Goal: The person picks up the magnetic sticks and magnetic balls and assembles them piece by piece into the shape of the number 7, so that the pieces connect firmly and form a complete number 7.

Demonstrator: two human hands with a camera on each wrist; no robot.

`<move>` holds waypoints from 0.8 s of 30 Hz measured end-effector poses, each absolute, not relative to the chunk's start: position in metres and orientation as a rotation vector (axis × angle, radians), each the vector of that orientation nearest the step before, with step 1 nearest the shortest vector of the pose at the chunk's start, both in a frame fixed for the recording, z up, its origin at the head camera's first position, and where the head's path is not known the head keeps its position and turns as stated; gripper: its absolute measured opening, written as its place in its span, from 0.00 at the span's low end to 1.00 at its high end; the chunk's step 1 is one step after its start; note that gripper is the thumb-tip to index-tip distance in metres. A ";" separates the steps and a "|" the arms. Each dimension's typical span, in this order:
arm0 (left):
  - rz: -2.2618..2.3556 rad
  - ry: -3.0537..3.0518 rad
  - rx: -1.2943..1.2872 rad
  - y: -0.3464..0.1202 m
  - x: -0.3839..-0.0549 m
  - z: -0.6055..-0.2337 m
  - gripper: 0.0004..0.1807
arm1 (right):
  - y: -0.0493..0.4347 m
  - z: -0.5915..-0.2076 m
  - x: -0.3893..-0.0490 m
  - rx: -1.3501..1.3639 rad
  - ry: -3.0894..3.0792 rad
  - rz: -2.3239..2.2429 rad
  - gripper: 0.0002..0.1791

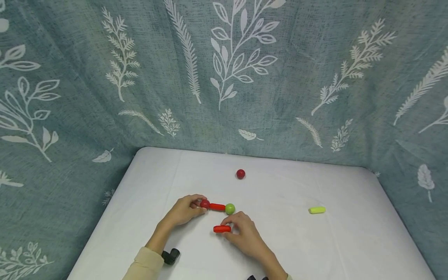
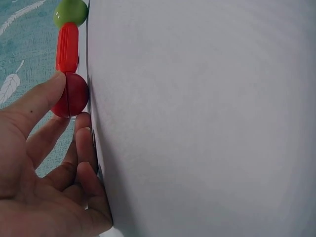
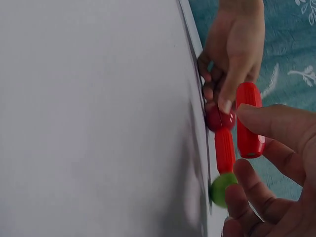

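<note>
Red rod (image 1: 222, 229) between right-hand fingers (image 3: 285, 159)

Left of the bench's (image 1: 280, 241) middle, one rod (image 1: 217, 207) is running crosswise between two joined balls, the left ball (image 1: 205, 203) touching its left end and the right ball (image 1: 230, 209) its right. The left hand (image 1: 187, 210) is gripping the left ball from the left. Nearer, the right hand (image 1: 241, 233) is holding a second rod (image 1: 219, 229) from the right. A loose ball (image 1: 240, 174) is resting farther back; a third rod (image 1: 317, 210) is lying well apart, rightward. Cloth (image 1: 287, 97) is hanging behind the bench.
</note>
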State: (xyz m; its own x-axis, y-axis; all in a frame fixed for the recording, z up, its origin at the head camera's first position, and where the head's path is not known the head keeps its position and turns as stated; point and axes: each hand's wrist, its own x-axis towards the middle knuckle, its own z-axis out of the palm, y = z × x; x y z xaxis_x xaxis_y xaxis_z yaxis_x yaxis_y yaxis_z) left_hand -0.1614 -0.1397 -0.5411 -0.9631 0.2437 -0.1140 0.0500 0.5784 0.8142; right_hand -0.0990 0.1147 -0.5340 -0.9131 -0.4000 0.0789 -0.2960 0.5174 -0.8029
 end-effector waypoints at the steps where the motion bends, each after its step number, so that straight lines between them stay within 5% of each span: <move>1: 1.325 2.599 0.244 -0.140 -0.161 -0.541 0.20 | 0.111 -0.535 -0.099 -0.621 2.629 -1.353 0.13; 24: 1.335 2.593 0.246 -0.138 -0.160 -0.539 0.19 | 0.071 -0.550 -0.101 -0.586 2.687 -1.151 0.13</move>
State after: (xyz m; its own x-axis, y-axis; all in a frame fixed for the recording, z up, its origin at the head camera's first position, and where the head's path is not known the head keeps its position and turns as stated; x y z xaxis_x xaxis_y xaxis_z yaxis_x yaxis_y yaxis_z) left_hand -0.1600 -0.1384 -0.5389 -0.9630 0.2446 -0.1128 0.0502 0.5747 0.8168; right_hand -0.1011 0.0711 -0.5498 -0.9105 -0.4135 0.0070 -0.2902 0.6269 -0.7230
